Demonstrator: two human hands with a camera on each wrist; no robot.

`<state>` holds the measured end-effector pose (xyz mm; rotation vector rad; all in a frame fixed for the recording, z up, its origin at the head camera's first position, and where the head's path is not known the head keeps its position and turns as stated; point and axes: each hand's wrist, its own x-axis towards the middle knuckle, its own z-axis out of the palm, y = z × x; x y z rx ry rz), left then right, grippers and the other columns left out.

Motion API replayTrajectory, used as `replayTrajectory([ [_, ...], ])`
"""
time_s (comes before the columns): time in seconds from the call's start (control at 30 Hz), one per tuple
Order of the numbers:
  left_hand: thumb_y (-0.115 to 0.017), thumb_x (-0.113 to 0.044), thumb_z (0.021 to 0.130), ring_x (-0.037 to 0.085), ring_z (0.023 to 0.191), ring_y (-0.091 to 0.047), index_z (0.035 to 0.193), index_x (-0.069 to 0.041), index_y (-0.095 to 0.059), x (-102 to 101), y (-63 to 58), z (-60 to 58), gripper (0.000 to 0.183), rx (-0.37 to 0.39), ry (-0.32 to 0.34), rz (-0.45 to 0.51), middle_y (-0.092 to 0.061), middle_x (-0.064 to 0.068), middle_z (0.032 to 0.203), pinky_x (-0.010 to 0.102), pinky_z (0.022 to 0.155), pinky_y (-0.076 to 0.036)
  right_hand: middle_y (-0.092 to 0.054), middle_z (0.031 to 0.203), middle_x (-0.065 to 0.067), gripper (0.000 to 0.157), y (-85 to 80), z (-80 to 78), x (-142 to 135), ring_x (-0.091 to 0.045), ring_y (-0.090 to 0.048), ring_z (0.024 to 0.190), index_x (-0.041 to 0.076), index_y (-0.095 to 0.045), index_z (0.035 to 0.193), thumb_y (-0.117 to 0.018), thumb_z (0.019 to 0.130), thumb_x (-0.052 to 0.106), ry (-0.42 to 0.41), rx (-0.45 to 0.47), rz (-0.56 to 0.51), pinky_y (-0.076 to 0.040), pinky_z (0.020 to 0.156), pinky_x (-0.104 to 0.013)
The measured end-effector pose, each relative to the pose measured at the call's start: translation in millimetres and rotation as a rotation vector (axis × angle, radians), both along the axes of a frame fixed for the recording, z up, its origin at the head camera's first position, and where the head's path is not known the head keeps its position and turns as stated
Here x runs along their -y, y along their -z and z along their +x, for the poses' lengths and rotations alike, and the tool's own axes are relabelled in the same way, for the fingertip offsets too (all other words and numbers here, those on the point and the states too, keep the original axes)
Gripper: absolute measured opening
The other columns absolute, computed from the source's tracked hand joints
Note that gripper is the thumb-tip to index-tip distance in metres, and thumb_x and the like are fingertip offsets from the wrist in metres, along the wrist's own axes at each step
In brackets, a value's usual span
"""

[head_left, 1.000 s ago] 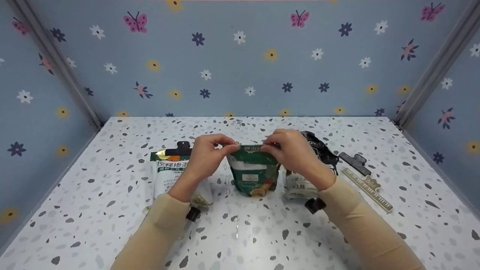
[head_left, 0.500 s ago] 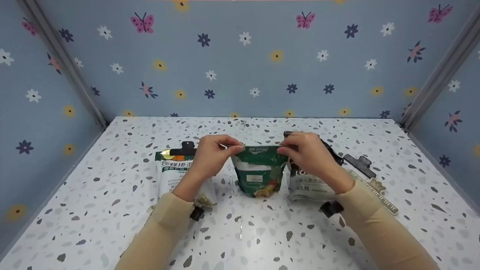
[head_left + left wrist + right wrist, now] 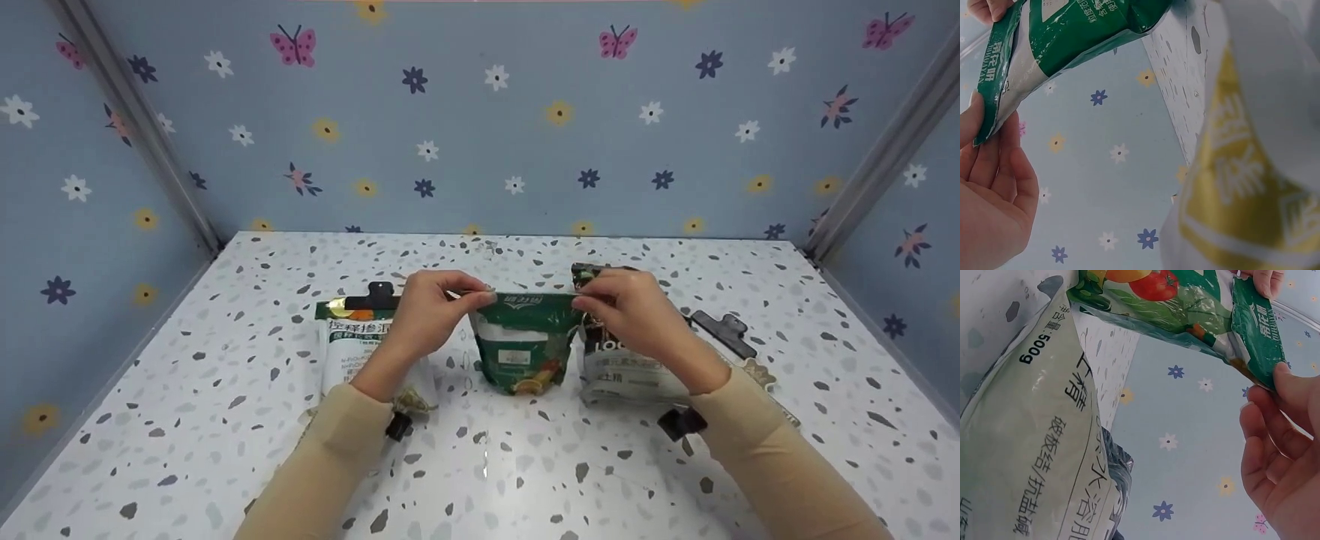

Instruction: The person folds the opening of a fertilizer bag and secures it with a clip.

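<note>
A green bag (image 3: pixel 517 349) with vegetables and fruit printed on it stands upright in the middle of the table, its top edge folded over. My left hand (image 3: pixel 431 311) pinches the left end of that fold between thumb and fingers, as the left wrist view also shows at the bag's corner (image 3: pixel 992 115). At the opposite end, my right hand (image 3: pixel 637 315) pinches the other corner of the fold. The top edge is stretched straight between both hands. In the right wrist view the folded flap (image 3: pixel 1257 332) lies flat against the bag's printed side.
Left of the green bag is a white bag (image 3: pixel 349 352) closed with a black clip (image 3: pixel 381 295). Behind my right wrist stands a black-and-white bag (image 3: pixel 622 375). A loose black clip (image 3: pixel 724 334) and an ornate ruler (image 3: pixel 757 373) lie at the right. Small black clips (image 3: pixel 682 424) lie near both sleeves.
My right hand has slid outward to the right along the fold, to the bag's right corner. The left hand keeps its pinch, and the view has shifted slightly.
</note>
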<state>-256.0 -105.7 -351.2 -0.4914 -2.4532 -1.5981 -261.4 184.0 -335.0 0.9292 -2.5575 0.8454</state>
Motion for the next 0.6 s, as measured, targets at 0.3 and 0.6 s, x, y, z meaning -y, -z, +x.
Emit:
replayTrajectory([
  [0.3,-0.077,-0.022,0.090,0.022,0.078,-0.064,0.092,-0.017,-0.080,-2.6,-2.0,1.7,0.007,0.004,-0.021,-0.029,-0.073,-0.006,0.089,0.035,0.069,-0.051,-0.070,0.092,0.000,0.012,2.2,0.7,-22.4,-0.012,-0.060,0.073,0.009,-0.075,0.102,-0.068,0.097,0.016,0.044,0.066,0.035,-0.051,0.065,-0.033],
  [0.6,-0.078,-0.023,0.089,0.020,0.079,-0.064,0.091,-0.020,-0.081,-1.3,-2.3,0.8,0.005,0.010,-0.033,-0.025,-0.074,-0.008,0.088,0.035,0.070,-0.051,-0.069,0.091,-0.002,0.011,8.8,8.3,-67.8,-0.013,-0.060,0.072,0.006,-0.075,0.103,-0.066,0.096,0.009,0.105,0.098,0.118,-0.052,0.065,-0.034],
])
